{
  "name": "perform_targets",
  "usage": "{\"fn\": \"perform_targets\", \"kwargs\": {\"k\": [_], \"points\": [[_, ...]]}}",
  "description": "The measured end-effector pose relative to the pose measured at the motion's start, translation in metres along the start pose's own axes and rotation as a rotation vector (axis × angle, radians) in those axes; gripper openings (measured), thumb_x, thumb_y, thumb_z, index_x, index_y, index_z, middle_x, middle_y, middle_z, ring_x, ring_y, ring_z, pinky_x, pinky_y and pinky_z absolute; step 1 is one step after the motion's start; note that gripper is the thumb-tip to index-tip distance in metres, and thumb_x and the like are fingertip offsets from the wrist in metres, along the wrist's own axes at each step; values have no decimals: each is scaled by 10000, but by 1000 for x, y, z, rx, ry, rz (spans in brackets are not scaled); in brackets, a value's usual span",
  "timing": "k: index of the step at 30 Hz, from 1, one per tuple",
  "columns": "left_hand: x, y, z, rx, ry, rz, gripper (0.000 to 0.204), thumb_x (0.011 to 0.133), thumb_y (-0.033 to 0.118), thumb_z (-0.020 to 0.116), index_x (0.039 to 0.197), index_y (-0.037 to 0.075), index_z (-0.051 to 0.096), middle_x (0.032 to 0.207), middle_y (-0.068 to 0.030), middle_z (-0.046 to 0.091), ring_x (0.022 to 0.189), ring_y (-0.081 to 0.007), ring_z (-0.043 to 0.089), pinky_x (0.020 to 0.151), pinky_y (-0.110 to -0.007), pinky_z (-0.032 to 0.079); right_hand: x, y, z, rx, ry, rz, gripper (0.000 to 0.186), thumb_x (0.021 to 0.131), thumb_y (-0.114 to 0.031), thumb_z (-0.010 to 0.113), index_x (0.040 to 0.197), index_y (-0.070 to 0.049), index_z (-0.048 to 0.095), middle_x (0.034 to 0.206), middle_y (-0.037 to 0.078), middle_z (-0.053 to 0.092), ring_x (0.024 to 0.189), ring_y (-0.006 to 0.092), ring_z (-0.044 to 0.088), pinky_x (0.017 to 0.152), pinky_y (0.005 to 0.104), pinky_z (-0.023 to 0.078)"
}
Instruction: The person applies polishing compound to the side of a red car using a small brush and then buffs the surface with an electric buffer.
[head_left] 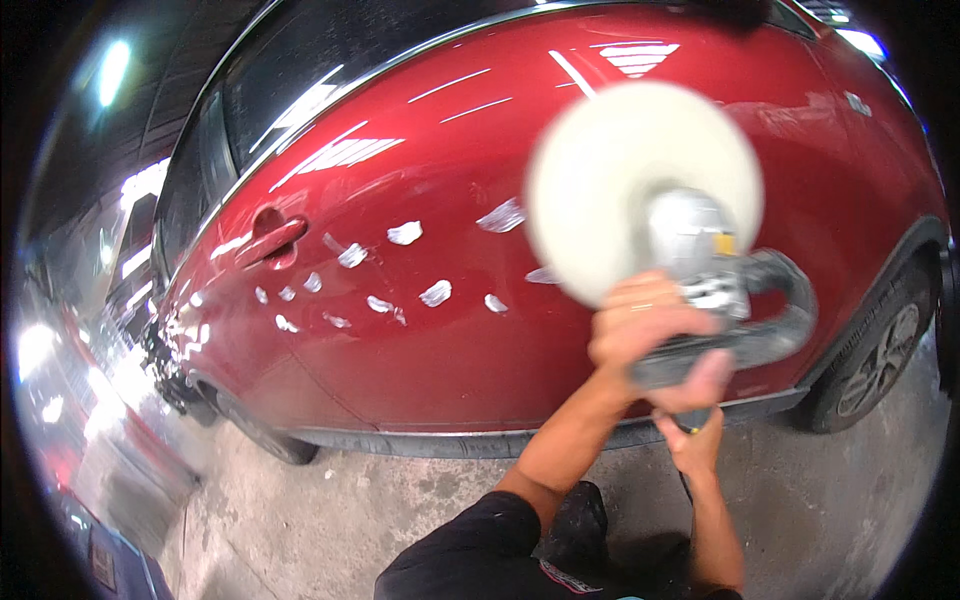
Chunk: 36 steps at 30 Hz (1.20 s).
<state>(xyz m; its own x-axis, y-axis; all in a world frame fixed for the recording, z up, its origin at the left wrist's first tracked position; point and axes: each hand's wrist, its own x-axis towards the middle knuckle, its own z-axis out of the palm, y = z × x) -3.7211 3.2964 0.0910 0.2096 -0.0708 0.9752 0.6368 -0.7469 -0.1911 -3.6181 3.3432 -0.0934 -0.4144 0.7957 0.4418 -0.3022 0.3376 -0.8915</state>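
A power polisher (690,225) with a grey metal head, a black body and a looped black handle is held up in front of a red car door (430,350). Its round white pad (590,170) covers part of the panel and looks smeared, as if spinning. My left hand (650,320) wraps the polisher's body just behind the head. Lower down, my right hand (695,447) is closed around the tool's rear end, where a cord hangs. Several white dabs of compound, such as one dab (436,293), are scattered over the door to the left of the pad.
A recessed door handle (275,240) is at the left of the panel. The car's wheel (880,360) stands at right, and a dark sill (480,443) runs along the bottom. Beneath is a stained concrete floor (330,510). Another vehicle's blue edge (110,550) shows at lower left.
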Motion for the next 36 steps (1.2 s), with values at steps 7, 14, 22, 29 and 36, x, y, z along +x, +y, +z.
{"fn": "perform_targets", "kwargs": {"k": [7, 14, 22, 29, 36], "points": [[-25, 34, -28, 238, 266, -112, 335, 933, 328, 614, 1009, 59, 428, 608, -23, 418, 607, -128, 401, 623, -309, 362, 13, -36, -20, -190, -314, 41, 503, 671, -201, 838, 1088, 25, 672, 981, 188, 742, 938, 267, 725, 853, 385, 541], [-13, -8, 49, 53, 74, -45, 262, 784, 193, 708, 914, -5, 597, 720, -112, 619, 628, -185, 569, 657, -343, 487, 12, -10, -65, -81, -39, 82, 453, 692, -189, 843, 1048, 38, 678, 958, 143, 742, 883, 212, 701, 834, 357, 534], [28, -45, 193, -195, 11, 43, 175, 654, 126, 765, 759, 49, 648, 618, -62, 618, 487, -193, 601, 512, -304, 476, 36, 10, -119, 78, 210, 194, 311, 709, -174, 830, 901, 8, 666, 772, 68, 668, 638, 168, 617, 615, 326, 497], [26, -53, 245, -219, -71, -59, 179, 669, 170, 771, 708, 88, 616, 619, -79, 626, 491, -261, 625, 493, -341, 485, 47, 14, -124, 393, 335, 107, 277, 711, -79, 759, 936, 16, 629, 769, 73, 613, 566, 174, 570, 528, 319, 463], [2, -40, 201, -203, -169, -42, 174, 646, 138, 779, 746, 81, 649, 634, -68, 636, 519, -226, 627, 533, -314, 489, 17, 44, -94, 377, 342, 176, 287, 708, -156, 789, 896, -1, 636, 763, 58, 628, 609, 158, 595, 567, 318, 477]]}}
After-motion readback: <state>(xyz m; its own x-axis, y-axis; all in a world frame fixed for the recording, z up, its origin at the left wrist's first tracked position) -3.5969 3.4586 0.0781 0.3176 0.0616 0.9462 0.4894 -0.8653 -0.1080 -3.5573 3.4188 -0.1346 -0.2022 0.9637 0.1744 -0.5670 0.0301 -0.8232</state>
